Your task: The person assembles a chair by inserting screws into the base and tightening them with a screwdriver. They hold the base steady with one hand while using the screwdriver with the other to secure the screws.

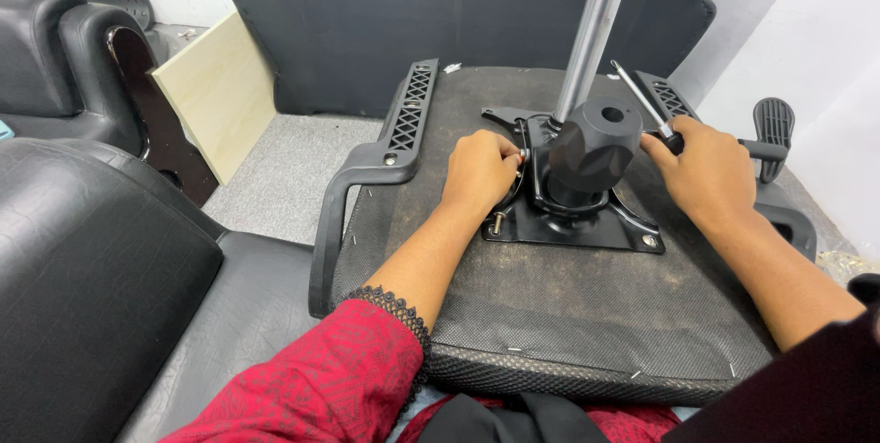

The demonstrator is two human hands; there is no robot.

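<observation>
An upturned office chair seat (568, 315) lies across the person's lap, its underside a rough, dark felt-like fabric studded with staples along the near edge. Bolted toward the far middle of that underside is a black metal mechanism plate (573, 218), glossy and roughly square, with a bolt head showing at its near right corner. A large faceted black plastic knob (596, 145) juts out over the plate and hides its middle; behind it a chrome gas cylinder (587, 40) rises, leaning slightly to the right, toward the top edge of the view.

The left hand (478, 173) rests on the plate's left edge, its fingers curled tight around something small that cannot be made out. The right hand (706, 173) sits at the plate's right side, fingers closed around the handle of a screwdriver (642, 99), whose thin steel shaft runs up and to the left, away from the person.

Black plastic armrests (385, 141) with perforated pads flank the seat on its left and right edges. A pale wooden board (220, 95) leans at the far left, beside black leather-look chairs (82, 260).
</observation>
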